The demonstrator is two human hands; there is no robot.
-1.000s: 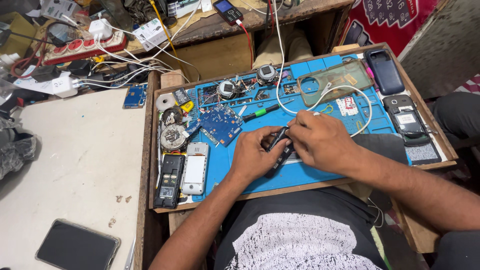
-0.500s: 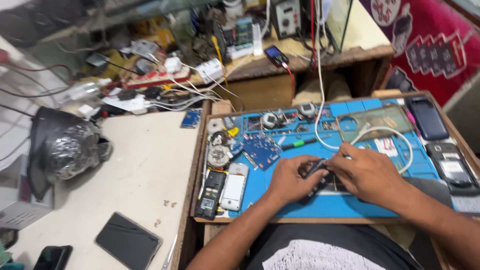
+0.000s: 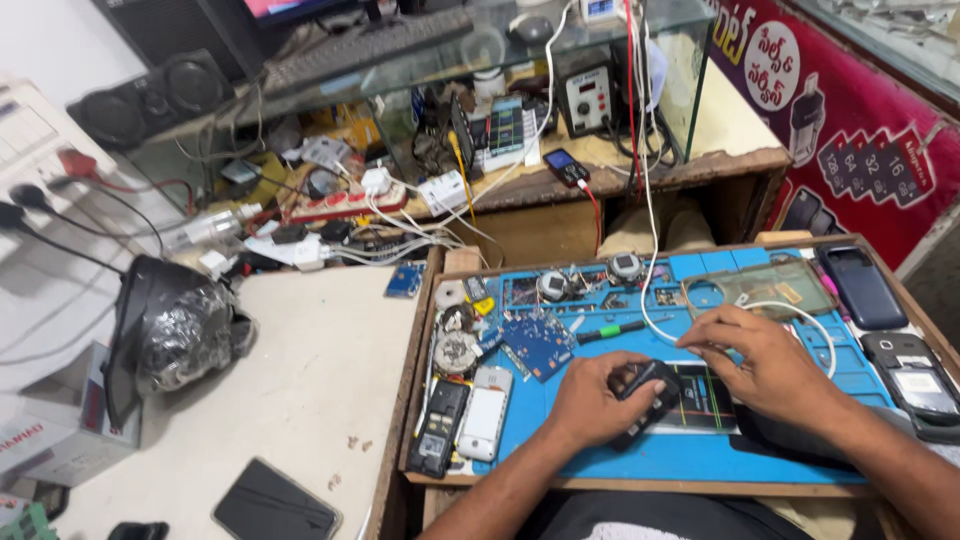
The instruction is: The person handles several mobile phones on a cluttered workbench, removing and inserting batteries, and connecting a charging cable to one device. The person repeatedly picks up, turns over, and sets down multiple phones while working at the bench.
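My left hand [image 3: 588, 402] grips a small black phone [image 3: 648, 392] that lies on the blue work mat [image 3: 690, 460], its fingers curled round the phone's left end. My right hand [image 3: 762, 362] rests over the phone's right side, fingers bent down onto it and onto a dark flat panel [image 3: 706, 400] beside it. Whether the right hand holds a tool is hidden. A green-handled screwdriver [image 3: 612, 330] lies just beyond my hands. A blue circuit board [image 3: 538, 346] sits to the left of it.
The mat lies in a wooden tray [image 3: 418, 400] with two old phones [image 3: 462, 424] at its left and dark phones [image 3: 860, 286] at its right. A white cable [image 3: 800, 316] loops across. A lamp [image 3: 166, 330] and a black slab [image 3: 276, 502] are on the white table. Cluttered shelf behind.
The view has tilted up and right, showing more of the shelf and lamp. My hands have stayed on the phone; the left now grips its end more fully.
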